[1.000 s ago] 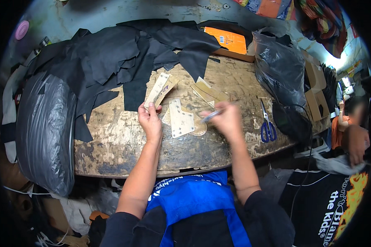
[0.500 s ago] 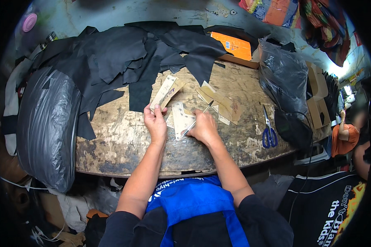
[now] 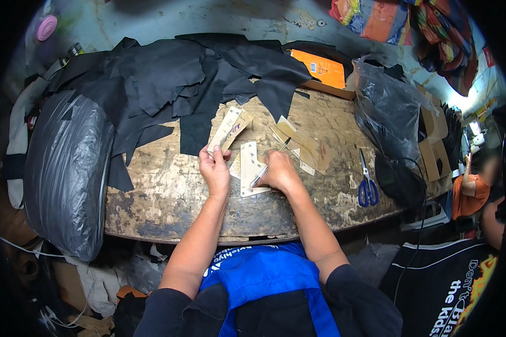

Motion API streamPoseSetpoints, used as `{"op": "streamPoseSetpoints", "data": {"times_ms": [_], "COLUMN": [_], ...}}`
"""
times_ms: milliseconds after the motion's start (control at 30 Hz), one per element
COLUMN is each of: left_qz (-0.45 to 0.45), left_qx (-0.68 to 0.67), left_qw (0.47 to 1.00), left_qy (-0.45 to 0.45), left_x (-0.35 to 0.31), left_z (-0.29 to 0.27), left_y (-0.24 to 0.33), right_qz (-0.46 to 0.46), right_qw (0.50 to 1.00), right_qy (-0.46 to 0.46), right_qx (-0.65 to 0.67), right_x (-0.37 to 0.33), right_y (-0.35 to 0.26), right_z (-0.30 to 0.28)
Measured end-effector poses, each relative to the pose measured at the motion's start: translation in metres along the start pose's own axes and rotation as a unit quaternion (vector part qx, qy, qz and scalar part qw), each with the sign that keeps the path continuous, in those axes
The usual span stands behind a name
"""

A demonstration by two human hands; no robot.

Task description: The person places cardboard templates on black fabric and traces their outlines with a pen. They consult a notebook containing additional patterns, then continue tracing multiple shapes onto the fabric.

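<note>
The left hand (image 3: 215,167) grips a pair of narrow card pattern strips (image 3: 227,128), cream over tan, held up just left of and beyond the white pattern piece (image 3: 252,163); the right hand (image 3: 281,168) grasps a slim pen (image 3: 287,142), its lower end at the near part of that same white pattern piece, its upper end pointing away from the person; the white pattern piece itself lies flat on the worktable, partly covered by the right hand.

Beyond and right of it lie overlapping tan card patterns (image 3: 312,147); farther right rest blue-handled scissors (image 3: 368,192), blades pointing away; the wooden worktable (image 3: 168,213) beneath is scuffed, patchy and dark-stained.

Beyond and left of the white pattern piece spread black leather-like sheets (image 3: 168,73); far left stands a bulky plastic-wrapped bundle (image 3: 67,174); beyond and to the right are an orange box lid (image 3: 320,67) and a translucent plastic bag (image 3: 388,101); well past it rises a stained pale-blue wall (image 3: 253,22); at far right, a person in orange (image 3: 469,191).
</note>
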State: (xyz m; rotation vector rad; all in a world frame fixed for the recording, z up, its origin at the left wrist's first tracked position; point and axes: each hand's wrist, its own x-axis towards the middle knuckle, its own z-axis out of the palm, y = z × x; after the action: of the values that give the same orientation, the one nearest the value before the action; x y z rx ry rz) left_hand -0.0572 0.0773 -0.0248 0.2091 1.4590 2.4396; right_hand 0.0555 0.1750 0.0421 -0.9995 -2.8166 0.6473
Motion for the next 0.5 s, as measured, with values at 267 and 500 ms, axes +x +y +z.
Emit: {"op": "streamPoseSetpoints", "data": {"times_ms": [267,500], "left_qz": [-0.011,-0.02], "left_qx": [-0.017,-0.061], "left_qw": [1.0,0.998], "left_qy": [0.012,0.012], "left_x": [0.002,0.007], "left_z": [-0.002,-0.006], "left_y": [-0.001,-0.003], "right_qz": [0.055,0.036], "right_qw": [0.97,0.995], "right_qy": [0.231,0.086], "right_qx": [-0.042,-0.023], "right_x": [-0.03,-0.028], "right_y": [0.018,0.0], "right_z": [-0.067,-0.003]}}
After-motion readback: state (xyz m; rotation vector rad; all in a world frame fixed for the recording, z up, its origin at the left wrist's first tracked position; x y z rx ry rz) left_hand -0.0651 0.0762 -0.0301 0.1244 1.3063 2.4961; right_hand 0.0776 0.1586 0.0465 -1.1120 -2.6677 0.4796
